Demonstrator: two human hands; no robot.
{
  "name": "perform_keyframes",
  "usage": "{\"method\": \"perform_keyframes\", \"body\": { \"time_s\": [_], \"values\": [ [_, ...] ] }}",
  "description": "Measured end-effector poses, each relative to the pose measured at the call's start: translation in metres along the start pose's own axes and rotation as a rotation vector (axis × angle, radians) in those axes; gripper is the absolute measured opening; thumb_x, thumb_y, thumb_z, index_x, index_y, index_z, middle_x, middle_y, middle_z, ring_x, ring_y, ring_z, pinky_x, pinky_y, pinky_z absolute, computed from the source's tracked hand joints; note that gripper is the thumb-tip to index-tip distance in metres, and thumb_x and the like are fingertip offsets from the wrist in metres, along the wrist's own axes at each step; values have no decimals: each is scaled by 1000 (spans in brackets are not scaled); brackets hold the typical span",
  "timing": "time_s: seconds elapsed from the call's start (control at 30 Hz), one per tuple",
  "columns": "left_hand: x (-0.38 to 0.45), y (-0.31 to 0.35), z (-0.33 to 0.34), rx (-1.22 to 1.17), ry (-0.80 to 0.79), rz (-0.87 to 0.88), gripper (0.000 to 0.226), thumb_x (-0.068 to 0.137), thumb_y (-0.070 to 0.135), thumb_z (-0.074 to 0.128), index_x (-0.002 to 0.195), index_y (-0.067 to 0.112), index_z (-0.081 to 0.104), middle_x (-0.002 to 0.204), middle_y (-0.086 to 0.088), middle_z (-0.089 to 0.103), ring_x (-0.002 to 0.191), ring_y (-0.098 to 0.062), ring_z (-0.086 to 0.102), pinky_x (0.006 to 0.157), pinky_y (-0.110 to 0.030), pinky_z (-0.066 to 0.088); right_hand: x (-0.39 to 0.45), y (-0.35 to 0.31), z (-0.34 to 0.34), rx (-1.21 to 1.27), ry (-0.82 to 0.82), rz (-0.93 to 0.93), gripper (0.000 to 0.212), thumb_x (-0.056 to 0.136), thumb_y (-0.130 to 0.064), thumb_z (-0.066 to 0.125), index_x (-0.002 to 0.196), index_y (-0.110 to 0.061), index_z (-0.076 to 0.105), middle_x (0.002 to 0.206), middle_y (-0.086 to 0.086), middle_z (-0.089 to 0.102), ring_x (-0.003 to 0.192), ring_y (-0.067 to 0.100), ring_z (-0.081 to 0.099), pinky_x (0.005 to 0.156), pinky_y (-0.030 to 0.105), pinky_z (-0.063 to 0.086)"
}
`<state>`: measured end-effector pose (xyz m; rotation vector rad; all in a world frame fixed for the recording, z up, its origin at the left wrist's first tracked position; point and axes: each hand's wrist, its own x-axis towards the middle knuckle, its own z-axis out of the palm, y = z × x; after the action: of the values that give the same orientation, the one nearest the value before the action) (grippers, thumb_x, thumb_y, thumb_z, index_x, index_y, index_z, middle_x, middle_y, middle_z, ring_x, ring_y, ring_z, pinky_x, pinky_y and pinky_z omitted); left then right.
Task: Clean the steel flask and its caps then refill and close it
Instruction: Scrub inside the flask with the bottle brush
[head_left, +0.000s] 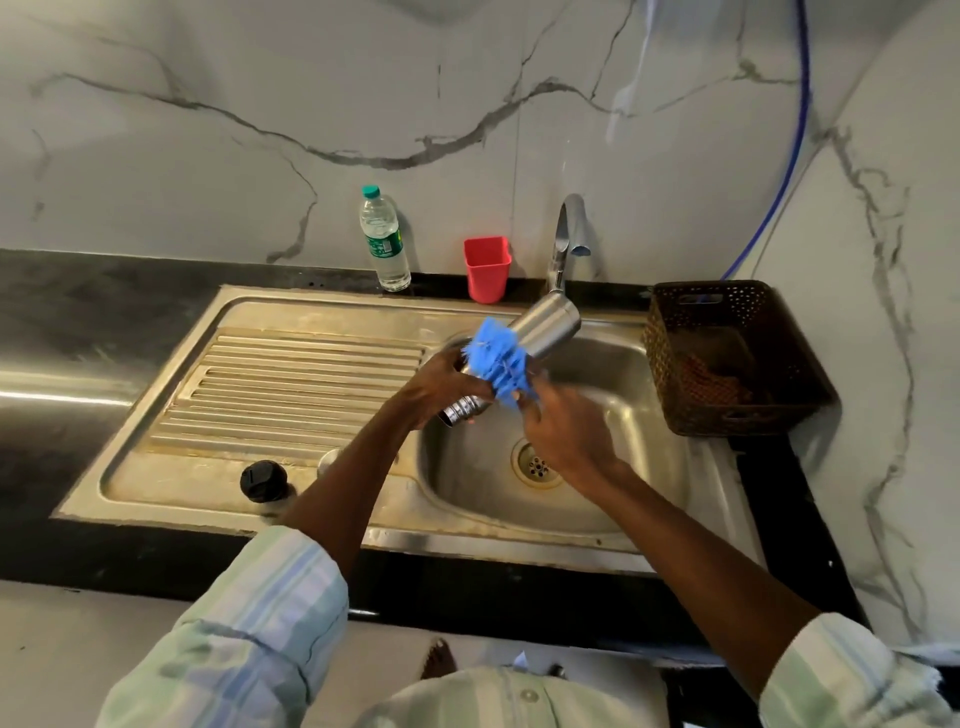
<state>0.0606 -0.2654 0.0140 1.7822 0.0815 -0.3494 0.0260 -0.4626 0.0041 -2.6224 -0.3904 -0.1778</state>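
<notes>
Head view looks down on a white marble-patterned wall with grey veins (208, 130) behind a black stone counter (67, 312). Set into the counter is a stainless steel sink unit (171, 483), with a ribbed draining board (291, 395) on the left and a rounded basin (639, 415) on the right; a round perforated drain (537, 462) sits in the basin floor. A dark brown perforated plastic basket (727, 358) stands on the right, just beside the basin. A curved chrome tap (563, 239) rises at the far edge of the sink.

Against the wall, at the far side, stand a clear plastic water bottle with a green cap and green label (384, 239), whose print is too small to read, and to its right a red square plastic cup (487, 269).

Over the basin's left edge is the cylindrical steel flask (545, 325), held off the sink. Its long axis runs diagonally: the closed base points far and right toward the tap, and the threaded open neck points near and left. The left hand (441, 387) grips the flask near its neck, fingers curled round it. The right hand (566, 431) holds a blue bristly scrubber (498, 358) against the flask's side; its fingers are blurred, but they are closed on the scrubber's lower end.

On the near part of the draining board, well apart from the flask, a round black plastic cap (264, 480) lies by itself. No lettering on it can be read.
</notes>
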Motion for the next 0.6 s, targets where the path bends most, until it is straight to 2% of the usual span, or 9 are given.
{"method": "perform_keyframes", "body": {
  "time_s": [0.03,0.1,0.17,0.23,0.33,0.4,0.5,0.53,0.6],
  "values": [
    [-1,2,1,57,19,27,80,63,4,87,135,14,55,117,-11,68,81,-26,70,53,-31,57,4,5,-2,5,-15,42,39,101,-40,43,133,-21,52,101,14,68,91,37,65,76,44,53],
    [-3,4,2,186,37,49,80,63,6,89,134,15,54,114,-9,64,84,-25,68,55,-34,58,21,23,-12,150,53,300,35,100,-44,43,121,-20,59,104,12,69,95,35,64,78,41,52],
    [-4,4,3,316,29,49,83,61,15,92,133,14,52,115,-9,62,97,-27,66,69,-37,60,29,35,-21,263,157,481,33,100,-42,44,118,-19,60,107,11,68,99,34,63,79,38,48],
    [-4,3,3,348,15,70,88,58,19,93,135,13,50,119,-6,61,106,-22,61,78,-29,57,20,24,-19,164,135,348,33,101,-42,43,118,-18,59,102,10,69,93,32,65,73,36,48],
    [-2,5,1,246,22,136,79,61,-1,88,131,12,54,114,2,62,105,-13,59,71,-10,49,-6,2,-4,59,-8,17,37,100,-40,45,130,-21,54,103,12,70,91,34,64,73,40,52],
    [-4,8,-3,260,27,154,78,64,-2,86,133,16,55,109,5,62,100,-14,61,60,-8,46,1,11,-8,85,20,116,35,100,-42,45,126,-20,56,101,11,70,89,33,65,72,39,52],
    [-7,5,-5,295,115,151,79,55,25,93,124,19,57,105,5,61,96,-16,61,59,-18,48,20,30,-23,315,168,500,33,100,-40,45,117,-18,62,108,12,69,98,34,63,73,33,42],
    [-7,4,-3,271,155,141,81,49,31,94,120,18,56,106,3,61,95,-16,61,62,-24,51,19,28,-24,299,184,493,32,100,-40,46,117,-18,63,108,12,69,99,35,63,74,33,41],
    [-7,2,3,202,205,128,73,52,23,96,113,14,56,104,1,62,89,-13,61,63,-26,52,10,8,-19,219,104,313,32,100,-42,46,116,-20,62,101,10,70,93,33,65,70,32,43]
  ]
}}
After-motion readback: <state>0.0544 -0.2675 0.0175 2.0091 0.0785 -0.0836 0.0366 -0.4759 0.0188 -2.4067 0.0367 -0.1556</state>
